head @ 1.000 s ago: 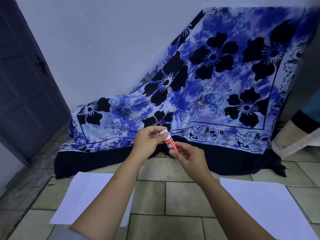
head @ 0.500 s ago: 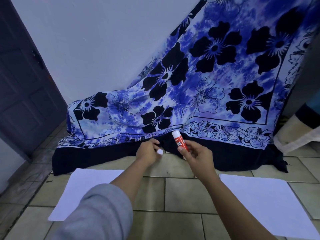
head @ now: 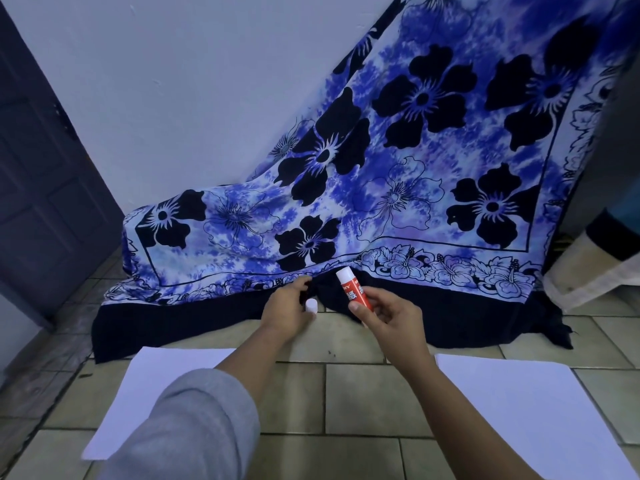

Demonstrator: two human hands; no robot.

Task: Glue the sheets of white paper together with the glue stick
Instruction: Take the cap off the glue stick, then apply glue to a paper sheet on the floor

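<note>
My right hand (head: 384, 315) holds a red glue stick (head: 353, 289) upright, its white tip uncovered. My left hand (head: 285, 306) is low beside it, closed around the small white cap (head: 311, 304), close to the tiled floor. Two white paper sheets lie flat on the floor: one sheet (head: 145, 393) to the left, partly under my left forearm, and another sheet (head: 526, 417) to the right.
A blue and black flowered cloth (head: 398, 188) drapes over something against the white wall (head: 190, 81), its dark hem reaching the floor tiles (head: 356, 393). A dark door (head: 41, 188) stands at the left. A rolled beige object (head: 595, 271) lies at the right.
My left hand pulled the white cap off the glue stick and dropped toward the floor with it. My right hand kept hold of the stick, now uncapped.
</note>
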